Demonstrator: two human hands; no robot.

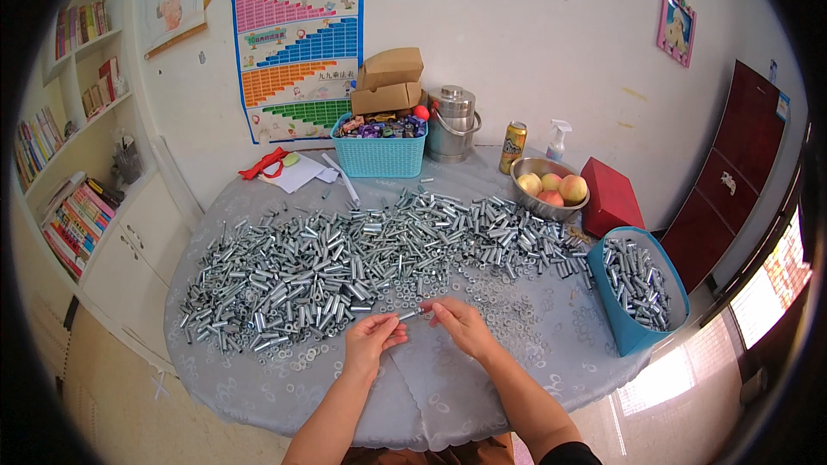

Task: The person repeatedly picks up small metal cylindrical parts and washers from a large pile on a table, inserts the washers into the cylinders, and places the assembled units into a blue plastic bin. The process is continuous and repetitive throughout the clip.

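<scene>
Between my hands, over the near middle of the table, is a short silvery expansion bolt [408, 315]. My left hand [370, 343] pinches its left end between thumb and fingers. At the other end, the fingertips of my right hand [461, 327] close on the bolt; what small part they cover is hidden. Just beyond my hands lies a wide heap of metal sleeves and bolts [319, 267]. Flat washers [508, 314] are scattered in front of the heap and to its right.
A blue bin [618, 301] of assembled-looking bolts stands at the right edge. Behind the heap are a light-blue basket [379, 158], a steel pot [450, 125], a can [512, 146], a spray bottle [558, 139], a metal bowl [551, 207] of fruit and a red box [612, 196].
</scene>
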